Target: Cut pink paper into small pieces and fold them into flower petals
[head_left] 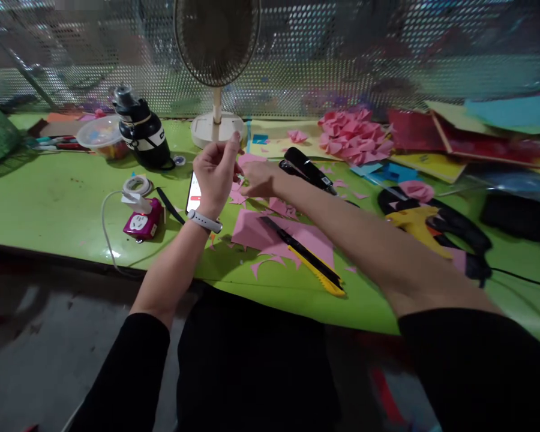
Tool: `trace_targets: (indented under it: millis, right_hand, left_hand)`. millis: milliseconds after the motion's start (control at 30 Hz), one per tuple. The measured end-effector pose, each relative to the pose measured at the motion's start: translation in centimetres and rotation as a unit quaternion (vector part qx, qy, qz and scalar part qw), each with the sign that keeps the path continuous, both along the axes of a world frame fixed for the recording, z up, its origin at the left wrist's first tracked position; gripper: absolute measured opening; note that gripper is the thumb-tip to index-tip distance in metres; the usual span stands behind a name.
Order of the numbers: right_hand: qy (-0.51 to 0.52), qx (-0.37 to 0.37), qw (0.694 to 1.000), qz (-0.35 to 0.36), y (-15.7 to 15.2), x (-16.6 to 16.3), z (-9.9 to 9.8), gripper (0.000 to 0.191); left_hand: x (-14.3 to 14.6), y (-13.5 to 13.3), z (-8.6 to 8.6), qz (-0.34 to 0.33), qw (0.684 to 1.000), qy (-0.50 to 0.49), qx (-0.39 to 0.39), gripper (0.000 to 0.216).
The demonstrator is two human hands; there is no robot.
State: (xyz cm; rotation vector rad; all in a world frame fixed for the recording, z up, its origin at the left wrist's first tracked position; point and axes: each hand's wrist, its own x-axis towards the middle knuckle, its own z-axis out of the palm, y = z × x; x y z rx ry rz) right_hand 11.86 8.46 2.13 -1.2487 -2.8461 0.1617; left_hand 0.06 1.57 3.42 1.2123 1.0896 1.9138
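My left hand (216, 171), with a pale band on the wrist, is raised over the table, its fingers curled and thumb up. Close beside it, my right hand (260, 178) reaches in from the right with bent fingers. Pink paper (252, 158) shows just behind the hands; whether either one grips it, I cannot tell. Under and in front of them lie pink paper scraps (238, 197) and a larger pink sheet (247, 231). A yellow and black utility knife (312, 262) rests across that sheet, blade extended. A lit phone (194, 193) is partly hidden by my left hand.
A black stapler (308, 169) and a heap of folded pink paper pieces (353, 135) lie beyond my right arm. A yellow and black glue gun (416, 225) is at right. At left stand a black bottle (144, 135) and a purple power adapter (144, 223); a fan (216, 123) stands behind.
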Motion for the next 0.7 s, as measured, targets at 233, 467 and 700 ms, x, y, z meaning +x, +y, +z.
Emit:
trace_targets:
  millis: [233,467,700]
  right_hand:
    - [-0.003,0.022,1.0,-0.002,0.1,-2.4,-0.6,0.012]
    - [0.007,0.021,1.0,0.012,2.6,-1.4,-1.8,0.022]
    - [0.121,0.07,0.989,-0.04,1.4,2.8,-0.2,0.035]
  left_hand:
    - [-0.1,-0.1,-0.3,-0.018,0.998,-0.027,-0.059,0.035]
    - [-0.1,0.3,-1.0,-0.029,0.996,-0.027,-0.083,0.032]
    - [-0.3,0.6,-1.6,-0.159,0.969,-0.029,-0.186,0.043]
